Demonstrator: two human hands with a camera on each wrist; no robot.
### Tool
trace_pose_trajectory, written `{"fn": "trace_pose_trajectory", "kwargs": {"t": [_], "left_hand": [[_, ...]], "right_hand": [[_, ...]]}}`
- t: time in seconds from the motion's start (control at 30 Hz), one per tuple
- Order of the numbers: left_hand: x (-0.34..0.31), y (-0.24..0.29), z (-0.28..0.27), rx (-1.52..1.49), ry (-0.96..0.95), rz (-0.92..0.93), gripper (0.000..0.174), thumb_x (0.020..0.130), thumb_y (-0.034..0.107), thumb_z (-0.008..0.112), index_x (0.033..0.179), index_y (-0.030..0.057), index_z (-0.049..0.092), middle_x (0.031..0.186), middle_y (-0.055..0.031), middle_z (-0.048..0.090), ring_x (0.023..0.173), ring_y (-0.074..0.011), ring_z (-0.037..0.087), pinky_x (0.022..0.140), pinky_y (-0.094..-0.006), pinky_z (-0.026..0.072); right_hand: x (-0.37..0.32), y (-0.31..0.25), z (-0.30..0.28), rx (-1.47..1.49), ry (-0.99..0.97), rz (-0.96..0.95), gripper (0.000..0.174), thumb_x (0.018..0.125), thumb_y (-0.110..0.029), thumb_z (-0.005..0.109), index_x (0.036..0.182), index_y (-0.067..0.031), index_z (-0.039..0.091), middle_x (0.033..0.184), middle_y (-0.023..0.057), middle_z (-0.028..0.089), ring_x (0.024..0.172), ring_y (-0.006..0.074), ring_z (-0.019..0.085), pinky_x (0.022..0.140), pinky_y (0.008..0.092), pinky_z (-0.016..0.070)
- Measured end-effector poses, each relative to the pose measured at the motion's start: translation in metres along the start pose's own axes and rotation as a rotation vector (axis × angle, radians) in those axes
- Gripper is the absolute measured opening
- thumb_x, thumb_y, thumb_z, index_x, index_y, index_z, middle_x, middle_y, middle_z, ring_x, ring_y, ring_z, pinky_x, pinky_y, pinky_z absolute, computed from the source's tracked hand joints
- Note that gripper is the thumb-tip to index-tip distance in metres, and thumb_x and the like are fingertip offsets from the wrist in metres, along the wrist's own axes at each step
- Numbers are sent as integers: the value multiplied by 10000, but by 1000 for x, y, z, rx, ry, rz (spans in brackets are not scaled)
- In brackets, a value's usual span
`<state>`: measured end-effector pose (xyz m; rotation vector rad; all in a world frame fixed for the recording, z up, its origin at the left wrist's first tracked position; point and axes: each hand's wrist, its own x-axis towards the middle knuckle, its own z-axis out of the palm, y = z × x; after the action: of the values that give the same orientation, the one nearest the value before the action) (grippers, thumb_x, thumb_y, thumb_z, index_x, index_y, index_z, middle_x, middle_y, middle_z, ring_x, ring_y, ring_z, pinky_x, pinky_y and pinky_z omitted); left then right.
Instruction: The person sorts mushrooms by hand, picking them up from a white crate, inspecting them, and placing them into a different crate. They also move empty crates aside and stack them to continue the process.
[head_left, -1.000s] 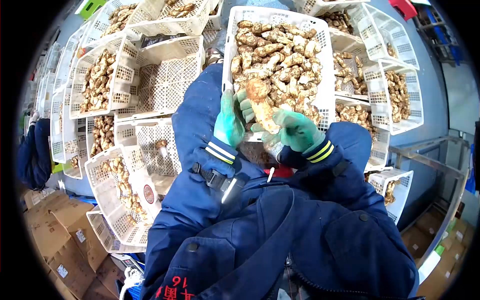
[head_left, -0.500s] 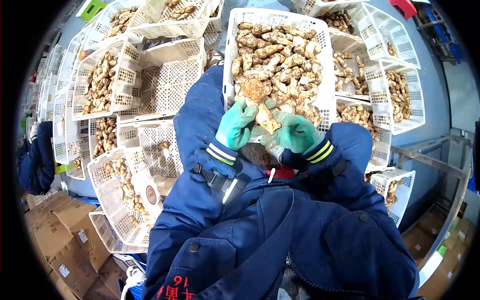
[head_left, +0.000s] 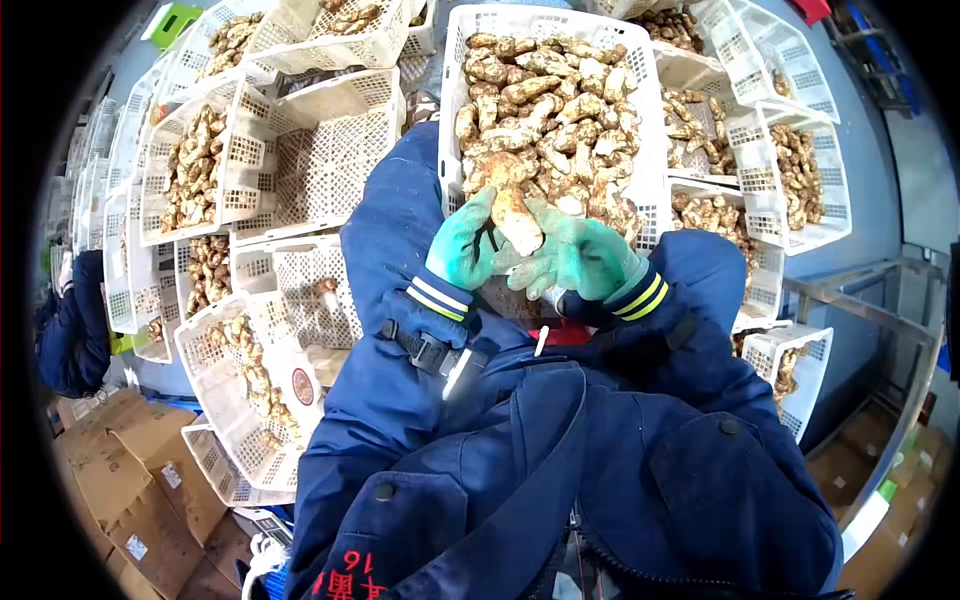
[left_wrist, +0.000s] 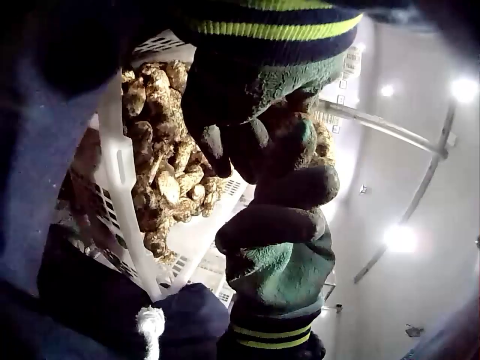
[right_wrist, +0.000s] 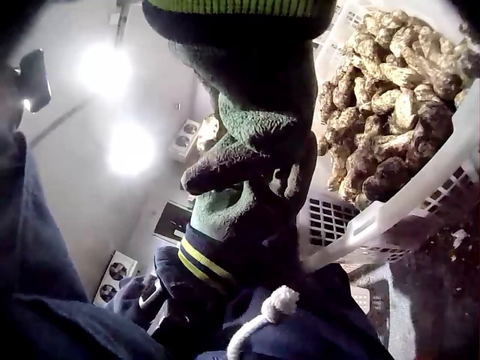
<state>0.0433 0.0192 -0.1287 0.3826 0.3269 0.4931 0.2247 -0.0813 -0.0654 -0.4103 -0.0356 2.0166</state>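
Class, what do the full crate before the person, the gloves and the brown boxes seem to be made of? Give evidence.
Crate: probably moulded plastic, white and smooth-rimmed, with regular grid holes.
Gloves: perhaps fabric with a rubbery coating; the green surface looks matt, rough and wrinkled, though the exact coating is unclear.
Boxes: apparently cardboard, dull brown, with flat panels and straight edges.

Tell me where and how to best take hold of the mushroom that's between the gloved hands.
Grip the mushroom by its stem, probably best from the near side, closing across its width: the long, pale stem points nearward in the head view, while the brown cap lies toward the crate.
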Motion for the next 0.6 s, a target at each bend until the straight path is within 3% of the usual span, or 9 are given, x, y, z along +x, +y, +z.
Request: {"fn": "trace_pose_trajectory", "kwargs": {"t": [0.07,0.1,0.2,0.3,0.37,0.47,0.5,0.6], "left_hand": [[0,-2,-7,407,43,53,421,1027,206,368,1419,49,377,1331,-180,520,1214,-299,532,1050,-428,446],[2,-3,-6,336,16,55,418,1031,213,372,1416,50,381,1328,-175,524,1204,-284,543,1035,-414,458],[4,11,18,-117,-208,-16,414,1037,215,390,1417,53,384,1332,-158,527,1179,-252,565,1005,-380,483],[11,7,24,428,24,185,412,956,15,422,1367,40,427,1161,-126,575,979,-241,582,885,-307,488],[11,9,30,568,114,223,450,924,-46,453,1367,27,425,1105,-99,589,913,-205,580,838,-274,487],[2,19,44,448,145,139,527,910,-28,514,1418,-1,377,1105,-48,584,914,-110,559,820,-248,480],[5,16,54,217,144,141,596,903,-7,578,1449,10,342,1151,-54,591,966,-99,581,850,-237,489],[3,17,57,233,178,148,630,897,-18,596,1464,22,325,1179,-65,596,1007,-113,595,880,-245,495]], "right_hand": [[0,0,-2,-36,-29,-12,543,1008,-273,428,1477,-57,261,1233,346,531,1008,491,620,781,494,561],[1,-1,-2,-55,-44,-18,538,1005,-277,437,1468,-51,283,1237,330,538,1010,483,622,780,493,562],[-8,6,10,-525,252,-142,525,974,-272,487,1427,-38,363,1264,245,559,1023,425,633,816,489,555],[-10,7,12,-707,198,-221,479,939,-242,524,1360,-33,430,1259,164,566,1065,364,622,873,500,534],[-8,7,7,-760,195,-261,452,920,-225,541,1318,-29,456,1254,133,561,1101,335,604,909,510,516],[-9,8,4,-704,227,-267,419,910,-212,551,1275,-25,469,1252,110,547,1152,318,575,939,528,497],[-9,9,5,-692,223,-273,416,911,-213,551,1272,-24,468,1257,108,542,1158,318,570,947,534,492],[-8,12,4,-683,185,-315,411,921,-212,545,1274,-20,463,1274,110,528,1157,322,569,965,542,480]]}}
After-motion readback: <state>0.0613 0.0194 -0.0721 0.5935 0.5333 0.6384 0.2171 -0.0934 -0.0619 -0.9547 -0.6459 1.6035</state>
